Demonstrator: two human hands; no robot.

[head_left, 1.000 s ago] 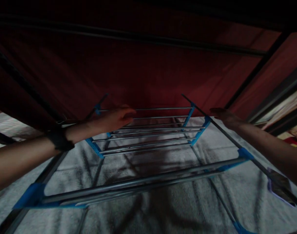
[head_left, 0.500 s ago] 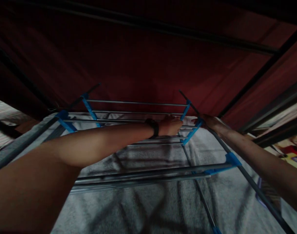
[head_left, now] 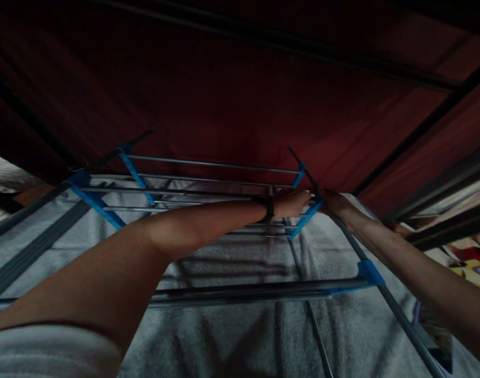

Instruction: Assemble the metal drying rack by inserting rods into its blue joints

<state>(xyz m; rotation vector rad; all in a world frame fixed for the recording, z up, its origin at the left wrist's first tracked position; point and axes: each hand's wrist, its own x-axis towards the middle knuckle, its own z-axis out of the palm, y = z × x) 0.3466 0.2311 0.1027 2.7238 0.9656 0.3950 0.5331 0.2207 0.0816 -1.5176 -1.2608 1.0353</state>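
Observation:
A metal rack with grey rods (head_left: pixel 208 164) and blue plastic connectors lies on a grey towel-like cloth (head_left: pixel 243 336). My left hand (head_left: pixel 292 202), a dark band at its wrist, reaches across the rack and closes on a rod beside the far right blue connector (head_left: pixel 307 216). My right hand (head_left: pixel 334 202) grips the rack's right side pole at that same connector. The two hands sit almost touching, one on each side of the connector.
A dark red fabric panel (head_left: pixel 224 100) with black frame bars hangs over and behind the rack. Another blue connector (head_left: pixel 369 272) sits lower on the right pole. Coloured items (head_left: pixel 471 262) lie at the right edge.
My left hand swung from the rack's left side across to the far right connector. My right hand closed on the right pole there. The view shifted closer and slightly left.

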